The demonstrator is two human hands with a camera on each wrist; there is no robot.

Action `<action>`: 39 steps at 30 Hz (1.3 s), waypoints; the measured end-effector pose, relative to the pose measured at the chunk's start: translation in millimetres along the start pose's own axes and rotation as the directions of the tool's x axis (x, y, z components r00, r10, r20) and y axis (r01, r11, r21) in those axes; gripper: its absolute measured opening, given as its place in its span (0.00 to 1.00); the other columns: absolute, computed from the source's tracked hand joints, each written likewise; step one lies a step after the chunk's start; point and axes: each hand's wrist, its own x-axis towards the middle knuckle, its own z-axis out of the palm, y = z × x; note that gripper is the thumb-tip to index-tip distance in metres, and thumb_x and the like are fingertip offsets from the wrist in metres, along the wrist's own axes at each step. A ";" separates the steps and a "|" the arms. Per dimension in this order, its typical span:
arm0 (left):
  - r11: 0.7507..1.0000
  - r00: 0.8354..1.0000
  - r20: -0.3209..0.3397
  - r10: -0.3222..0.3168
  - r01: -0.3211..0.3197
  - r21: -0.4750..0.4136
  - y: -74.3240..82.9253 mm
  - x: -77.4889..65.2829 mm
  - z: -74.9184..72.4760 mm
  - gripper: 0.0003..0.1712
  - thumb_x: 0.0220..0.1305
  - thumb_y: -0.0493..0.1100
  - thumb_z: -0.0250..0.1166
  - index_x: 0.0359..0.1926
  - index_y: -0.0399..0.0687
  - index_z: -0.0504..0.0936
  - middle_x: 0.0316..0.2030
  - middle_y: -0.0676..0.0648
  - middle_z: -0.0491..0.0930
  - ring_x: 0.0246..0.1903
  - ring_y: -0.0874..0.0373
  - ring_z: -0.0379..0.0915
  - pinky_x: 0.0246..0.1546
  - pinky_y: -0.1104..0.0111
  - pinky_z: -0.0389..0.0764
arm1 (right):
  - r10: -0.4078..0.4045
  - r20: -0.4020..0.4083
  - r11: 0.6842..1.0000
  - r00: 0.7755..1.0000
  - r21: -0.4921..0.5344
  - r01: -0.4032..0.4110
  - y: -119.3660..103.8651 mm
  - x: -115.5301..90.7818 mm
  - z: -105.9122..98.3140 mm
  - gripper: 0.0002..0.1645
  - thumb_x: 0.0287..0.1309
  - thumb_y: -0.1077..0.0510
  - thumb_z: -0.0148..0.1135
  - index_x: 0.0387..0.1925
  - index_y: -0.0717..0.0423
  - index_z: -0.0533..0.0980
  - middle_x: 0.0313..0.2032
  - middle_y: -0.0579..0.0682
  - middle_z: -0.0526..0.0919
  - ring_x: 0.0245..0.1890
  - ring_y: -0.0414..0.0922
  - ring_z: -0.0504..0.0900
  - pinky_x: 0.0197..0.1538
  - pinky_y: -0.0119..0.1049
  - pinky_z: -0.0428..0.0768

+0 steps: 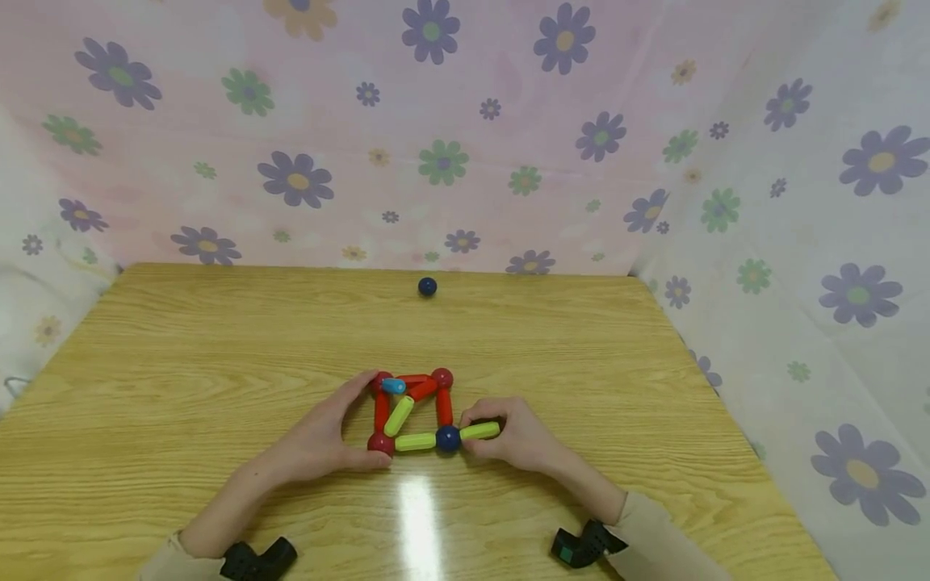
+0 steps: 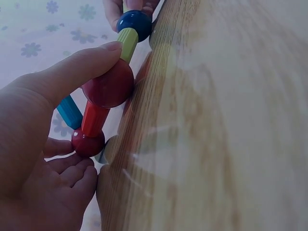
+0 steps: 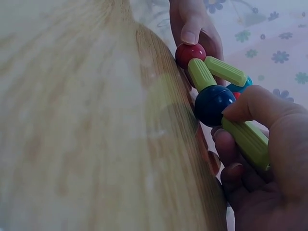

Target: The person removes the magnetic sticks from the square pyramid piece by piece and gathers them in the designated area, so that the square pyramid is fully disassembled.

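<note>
A building-toy frame of balls and sticks lies on the table, its corners three red balls (image 1: 441,378) and one dark blue ball (image 1: 448,438). Red sticks (image 1: 444,407) and a yellow-green stick (image 1: 416,441) form its sides; a red and a yellow-green stick slant up from opposite corners. From the far left ball juts a light blue stick (image 2: 70,112). My left hand (image 1: 320,432) grips the left side, thumb over the near red ball (image 2: 109,85), fingers at the far one (image 2: 88,142). My right hand (image 1: 516,436) pinches another yellow-green stick (image 3: 248,142), its end against the dark blue ball.
A loose dark blue ball (image 1: 427,286) sits near the back edge of the wooden table (image 1: 218,339). Flowered cloth (image 1: 494,161) hangs behind the table and along its right side. Black devices (image 1: 259,559) are worn at both wrists.
</note>
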 end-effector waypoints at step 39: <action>1.000 1.000 0.001 0.001 -0.001 -0.002 -0.2 -0.8 -0.1 0.67 0.44 0.66 0.79 0.79 0.57 0.52 0.76 0.42 0.56 0.75 0.37 0.50 0.69 0.38 0.60 | 0.096 -0.068 0.994 0.993 0.050 -0.093 2.4 0.2 -5.8 0.10 0.59 0.54 0.71 0.43 0.47 0.85 0.43 0.46 0.87 0.44 0.43 0.83 0.47 0.32 0.81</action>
